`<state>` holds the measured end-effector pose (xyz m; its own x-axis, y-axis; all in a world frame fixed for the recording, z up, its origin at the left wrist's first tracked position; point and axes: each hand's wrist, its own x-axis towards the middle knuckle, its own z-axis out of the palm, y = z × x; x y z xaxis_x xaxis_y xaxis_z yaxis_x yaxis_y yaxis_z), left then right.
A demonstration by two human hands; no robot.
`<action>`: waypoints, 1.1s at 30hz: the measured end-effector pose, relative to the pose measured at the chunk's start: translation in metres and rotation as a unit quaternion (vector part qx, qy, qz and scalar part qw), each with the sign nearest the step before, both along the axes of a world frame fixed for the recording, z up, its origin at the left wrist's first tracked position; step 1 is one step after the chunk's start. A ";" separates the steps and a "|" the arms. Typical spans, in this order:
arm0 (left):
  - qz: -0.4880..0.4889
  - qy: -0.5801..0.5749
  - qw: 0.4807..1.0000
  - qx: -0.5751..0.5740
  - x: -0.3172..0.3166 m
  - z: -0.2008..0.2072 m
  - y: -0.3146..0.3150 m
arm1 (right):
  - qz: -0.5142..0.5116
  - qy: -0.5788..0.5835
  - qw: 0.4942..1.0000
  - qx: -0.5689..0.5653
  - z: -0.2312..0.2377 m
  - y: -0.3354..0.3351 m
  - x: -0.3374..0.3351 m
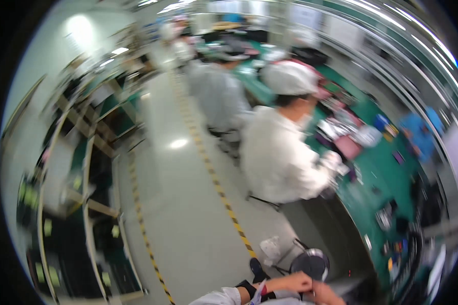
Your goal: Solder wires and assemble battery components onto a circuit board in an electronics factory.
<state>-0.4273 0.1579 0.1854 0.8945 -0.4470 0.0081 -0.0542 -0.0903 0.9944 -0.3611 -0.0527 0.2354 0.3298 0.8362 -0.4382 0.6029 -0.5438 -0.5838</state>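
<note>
My left hand (296, 281) is in front of my body at the lower edge, its fingers curled. Whether something lies inside them is hidden. My right hand (326, 294) is close against it, partly cut off by the picture's edge and smeared, so its fingers cannot be read. A white sleeve (221, 297) covers part of my left forearm, with a dark band and a bit of red near the wrist. Just beyond my hands is a round dark stool (309, 264). A crumpled white bag (270, 248) is beside it.
A green-topped workbench (392, 178) on the right carries pouches, parts and dark cables. Along it sit co-workers, the nearest person (282, 147) in white coat and cap. Shelving (89, 203) lines the left. Yellow-black tape (213, 178) marks the aisle floor.
</note>
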 end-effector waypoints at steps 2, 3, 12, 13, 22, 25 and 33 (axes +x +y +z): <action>0.118 0.026 0.992 -0.027 0.000 0.008 0.017 | -0.015 0.027 0.999 0.028 0.000 0.025 -0.005; 0.149 0.039 0.987 -0.047 0.003 0.017 0.028 | -0.022 0.040 0.998 0.051 0.000 0.033 -0.008; 0.181 0.181 0.943 -0.213 0.055 0.013 -0.005 | -0.201 -0.043 0.972 0.117 0.022 0.004 -0.017; 0.165 0.187 0.948 -0.197 0.057 0.016 -0.013 | -0.217 -0.047 0.967 0.127 0.021 -0.006 -0.018; -0.295 0.155 0.940 0.074 0.065 0.035 -0.079 | -0.329 0.025 0.943 0.047 -0.004 -0.131 -0.027; -0.350 0.140 0.917 0.129 0.085 0.035 -0.113 | -0.306 0.179 0.928 0.116 -0.015 -0.163 -0.020; -0.272 0.095 0.934 0.209 0.154 0.056 -0.232 | -0.228 0.279 0.924 0.126 -0.039 -0.266 0.085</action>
